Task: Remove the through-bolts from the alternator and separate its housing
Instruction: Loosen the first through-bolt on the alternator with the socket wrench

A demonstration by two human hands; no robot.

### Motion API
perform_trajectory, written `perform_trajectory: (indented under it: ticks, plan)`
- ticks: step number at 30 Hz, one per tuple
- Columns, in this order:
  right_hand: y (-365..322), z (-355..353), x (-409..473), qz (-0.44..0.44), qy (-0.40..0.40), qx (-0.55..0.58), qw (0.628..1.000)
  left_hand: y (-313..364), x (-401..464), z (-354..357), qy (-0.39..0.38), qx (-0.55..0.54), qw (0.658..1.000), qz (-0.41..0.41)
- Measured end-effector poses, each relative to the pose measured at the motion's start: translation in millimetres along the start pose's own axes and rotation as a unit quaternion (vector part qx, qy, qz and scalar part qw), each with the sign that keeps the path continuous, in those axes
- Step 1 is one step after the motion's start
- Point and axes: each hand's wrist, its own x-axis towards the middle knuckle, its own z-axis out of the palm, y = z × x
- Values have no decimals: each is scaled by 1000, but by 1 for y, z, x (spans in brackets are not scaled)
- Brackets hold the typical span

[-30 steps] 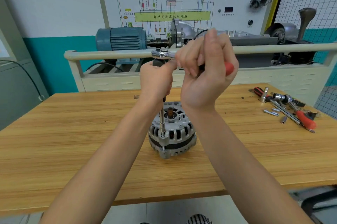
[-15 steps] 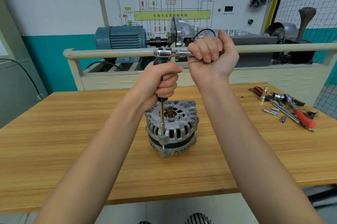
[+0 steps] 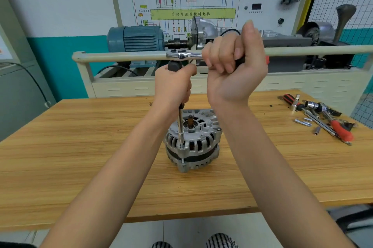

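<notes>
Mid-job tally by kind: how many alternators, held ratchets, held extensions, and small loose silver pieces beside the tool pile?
Alternator: 1
Ratchet, held: 1
Extension, held: 1
Small loose silver pieces: 3
Total: 6

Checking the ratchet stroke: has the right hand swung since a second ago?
Yes. The right hand has swung right along the rail, away from the left hand.

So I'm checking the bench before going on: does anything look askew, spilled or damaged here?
Nothing looks damaged. The alternator stands upright on the table, and the extension bar runs straight down onto a bolt at its rim. The only untidiness is loose tools scattered at the table's right end.
</notes>
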Motion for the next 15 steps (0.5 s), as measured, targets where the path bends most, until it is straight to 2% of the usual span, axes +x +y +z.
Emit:
perform_trajectory:
  ticks: [2, 5, 8, 11, 15]
  plan:
    - [-4, -8, 10, 84, 45, 56, 994, 2, 2, -9, -81, -18, 997, -7]
    - [-4, -20, 26, 196, 120, 156, 961, 6, 7, -20, -214, -67, 974, -41]
    - [0, -26, 33, 240, 157, 216, 933, 8, 11, -23, -306, -101, 943, -84]
    - [0, -24, 29, 219, 155, 212, 940, 7, 11, -22, -298, -102, 944, -98]
    - [0, -13, 15, 143, 123, 131, 973, 6, 7, -14, -160, -55, 984, -63]
